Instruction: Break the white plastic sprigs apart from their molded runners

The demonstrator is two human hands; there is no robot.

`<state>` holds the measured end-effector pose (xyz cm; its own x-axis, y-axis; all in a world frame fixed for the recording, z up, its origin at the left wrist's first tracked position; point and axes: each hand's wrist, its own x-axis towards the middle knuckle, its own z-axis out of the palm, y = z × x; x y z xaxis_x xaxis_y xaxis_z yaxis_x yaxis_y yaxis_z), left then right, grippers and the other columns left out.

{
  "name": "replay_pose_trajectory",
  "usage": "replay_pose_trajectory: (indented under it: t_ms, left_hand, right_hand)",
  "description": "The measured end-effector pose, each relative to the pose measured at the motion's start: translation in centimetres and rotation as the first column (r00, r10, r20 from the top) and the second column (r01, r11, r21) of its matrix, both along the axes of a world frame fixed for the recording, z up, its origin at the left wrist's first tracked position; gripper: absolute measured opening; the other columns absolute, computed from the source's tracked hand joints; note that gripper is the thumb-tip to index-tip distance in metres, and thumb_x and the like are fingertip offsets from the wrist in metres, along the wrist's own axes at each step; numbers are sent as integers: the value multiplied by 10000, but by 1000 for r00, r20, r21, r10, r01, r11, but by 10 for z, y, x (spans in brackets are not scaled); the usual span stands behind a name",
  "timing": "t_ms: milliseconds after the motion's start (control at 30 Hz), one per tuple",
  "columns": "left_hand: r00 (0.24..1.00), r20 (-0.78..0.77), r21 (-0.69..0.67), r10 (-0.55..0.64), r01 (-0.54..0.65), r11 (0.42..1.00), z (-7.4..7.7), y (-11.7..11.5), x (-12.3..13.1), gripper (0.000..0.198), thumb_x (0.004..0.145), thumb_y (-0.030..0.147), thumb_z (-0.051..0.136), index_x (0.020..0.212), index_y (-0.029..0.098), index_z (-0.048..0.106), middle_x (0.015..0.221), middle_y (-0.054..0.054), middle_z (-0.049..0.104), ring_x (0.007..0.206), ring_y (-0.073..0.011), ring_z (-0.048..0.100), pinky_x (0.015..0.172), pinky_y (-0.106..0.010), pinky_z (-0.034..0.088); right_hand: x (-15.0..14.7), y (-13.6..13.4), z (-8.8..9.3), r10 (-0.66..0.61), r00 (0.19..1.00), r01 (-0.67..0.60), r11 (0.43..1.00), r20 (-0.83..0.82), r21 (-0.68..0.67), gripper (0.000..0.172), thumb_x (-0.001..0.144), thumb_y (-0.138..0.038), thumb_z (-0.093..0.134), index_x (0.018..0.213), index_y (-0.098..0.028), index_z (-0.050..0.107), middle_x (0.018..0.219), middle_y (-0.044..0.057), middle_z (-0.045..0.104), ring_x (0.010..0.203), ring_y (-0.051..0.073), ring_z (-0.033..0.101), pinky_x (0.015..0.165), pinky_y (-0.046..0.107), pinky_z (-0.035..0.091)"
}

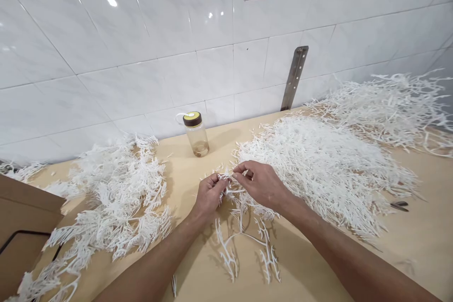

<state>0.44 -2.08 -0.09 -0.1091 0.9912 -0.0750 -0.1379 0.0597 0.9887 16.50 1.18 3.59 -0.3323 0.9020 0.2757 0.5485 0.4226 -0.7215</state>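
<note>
My left hand [211, 192] is closed around part of a white branching plastic piece [241, 232], whose forked arms spread over the table below both hands. Just to the right, my right hand [260, 183] has its thumb and forefinger pinched together beside the left fingertips. What sits in that pinch is too small to make out. A large heap of white sprigs [318, 165] lies right beside my right hand. To the left of my left hand is another pile of feathery white branches [116, 193].
A clear bottle [197, 137] with a green and brown lid stands behind the hands. More white branches [385, 108] lie at the back right. Small dark snips [399, 205] rest at right. A cardboard box [28, 226] is at left. A metal strip [295, 78] leans against the tiled wall.
</note>
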Motion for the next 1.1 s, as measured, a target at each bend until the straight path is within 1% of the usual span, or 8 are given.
replay_pose_trajectory:
  t_ms: [67,200,300,467,600,800,933,1100]
  left_hand:
    - [1000,-6,1,-3,3,1000,-2,1,0,315,697,439,740,700,145,627,518,42,482,457,-68,374,451,-198,268]
    - [999,-36,33,-7,8,999,-5,1,-1,357,698,482,741,716,145,623,529,42,491,463,-71,389,460,-199,289]
    - [995,-96,53,-14,19,998,-6,1,-2,381,720,509,727,742,142,627,536,43,486,465,-68,381,457,-197,286]
    - [989,-146,76,-25,36,996,-4,-1,-2,418,730,557,707,701,156,593,511,56,440,440,-65,351,430,-197,267]
    - [982,-187,77,-10,25,997,-3,0,-1,405,743,555,689,695,164,596,505,55,442,447,-74,355,447,-206,283]
    - [957,-291,160,14,35,986,-1,-2,0,358,791,496,655,691,154,634,570,31,483,541,-96,394,536,-220,324]
    - [954,-301,164,1,51,985,-1,-4,0,321,798,465,650,707,158,640,587,28,498,561,-105,411,552,-223,329]
    - [972,-230,85,-39,60,995,-2,-3,0,347,784,486,653,668,170,568,545,46,457,507,-92,380,506,-220,301]
  right_hand:
    - [-3,-2,-3,24,999,-24,1000,40,-18,175,851,-330,603,903,-197,704,846,32,711,693,157,619,643,277,452]
    - [-7,-4,-6,17,998,-17,1000,58,-4,198,846,-346,624,938,-193,708,792,33,697,668,162,611,648,285,437]
    - [-9,-5,-8,-6,999,7,1000,33,-8,162,856,-324,609,885,-196,704,748,20,692,663,161,612,641,278,430]
    - [-11,-4,-10,-30,1000,30,1000,-4,1,148,859,-259,563,797,-200,683,719,10,689,629,153,597,596,265,413]
    - [-11,-5,-10,-58,998,58,998,3,4,143,842,-246,566,815,-202,699,709,9,690,613,152,589,589,267,411]
    - [-12,-5,-8,-70,997,72,995,32,-62,172,848,-300,581,801,-205,716,716,13,702,615,158,592,590,275,413]
    - [-13,-5,-10,-86,996,88,994,29,-71,175,858,-270,552,790,-201,697,694,9,688,612,154,586,582,268,405]
    - [-15,-5,-13,-88,994,90,995,60,-40,150,855,-244,541,784,-188,661,696,16,673,635,157,578,588,265,394]
